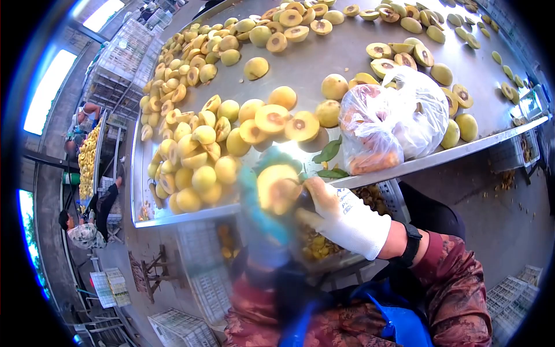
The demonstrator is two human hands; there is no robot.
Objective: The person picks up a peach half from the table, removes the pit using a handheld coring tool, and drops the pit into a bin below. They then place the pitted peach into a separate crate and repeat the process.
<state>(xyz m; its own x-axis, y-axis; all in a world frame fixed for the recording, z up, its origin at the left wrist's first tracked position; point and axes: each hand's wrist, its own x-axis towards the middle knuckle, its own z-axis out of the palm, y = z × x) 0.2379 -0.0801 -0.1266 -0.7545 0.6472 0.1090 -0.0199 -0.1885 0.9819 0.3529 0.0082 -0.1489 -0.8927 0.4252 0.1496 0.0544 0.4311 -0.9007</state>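
My left hand (260,199), in a teal glove and blurred by motion, holds a halved yellow fruit (278,188), its cut face showing a brown centre. Close against the fruit's right side is my right hand (347,217), in a white glove with stained fingertips. Its fingers are closed around a small dark object (305,199), too hidden to name. Both hands are at the near edge of the metal table (324,52). Just beyond them lie halved fruits (302,125) and two green leaves (330,150).
Fruit halves (202,133) are heaped on the table's left side. Clear plastic bags (393,121) with food lie right of the hands. Below the edge stand crates (393,202) of fruit pieces. A person (87,231) works far left.
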